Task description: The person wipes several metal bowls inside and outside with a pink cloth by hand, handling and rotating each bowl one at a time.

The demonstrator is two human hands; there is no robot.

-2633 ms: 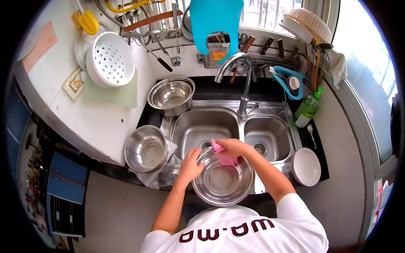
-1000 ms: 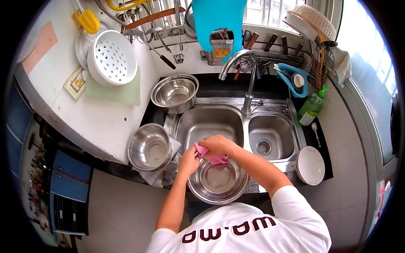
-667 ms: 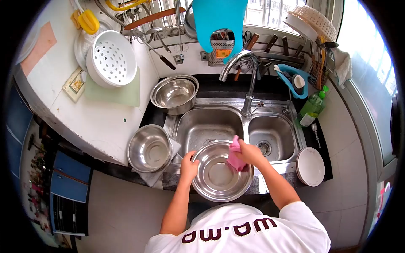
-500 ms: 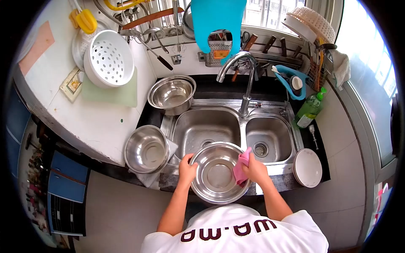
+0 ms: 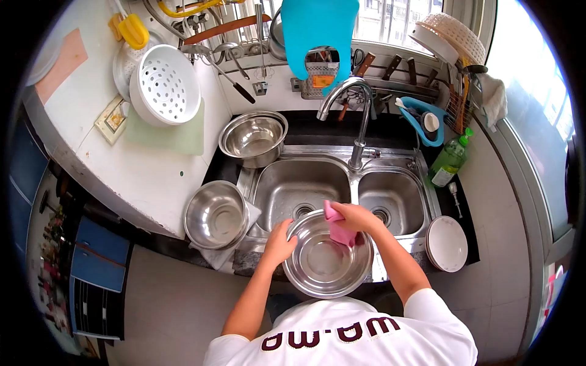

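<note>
A shiny metal basin (image 5: 323, 259) is held tilted over the sink's front edge, close to my body. My left hand (image 5: 281, 245) grips its left rim, thumb on the inner side. A pink cloth (image 5: 342, 229) is bunched in my right hand (image 5: 355, 218), which is at the basin's far right rim. The cloth hangs over the inside wall there. The fingertips of my right hand are partly hidden by the cloth.
Behind the basin lies a double sink (image 5: 305, 183) with a curved faucet (image 5: 360, 122). Metal bowls (image 5: 215, 215) sit on a cloth at left, and nested bowls (image 5: 253, 137) stand behind. Stacked plates (image 5: 447, 244) and a green soap bottle (image 5: 448, 158) are at right.
My right hand has moved the pink cloth from the basin's right wall up and left to its far rim. The basin has shifted slightly right and toward me.
</note>
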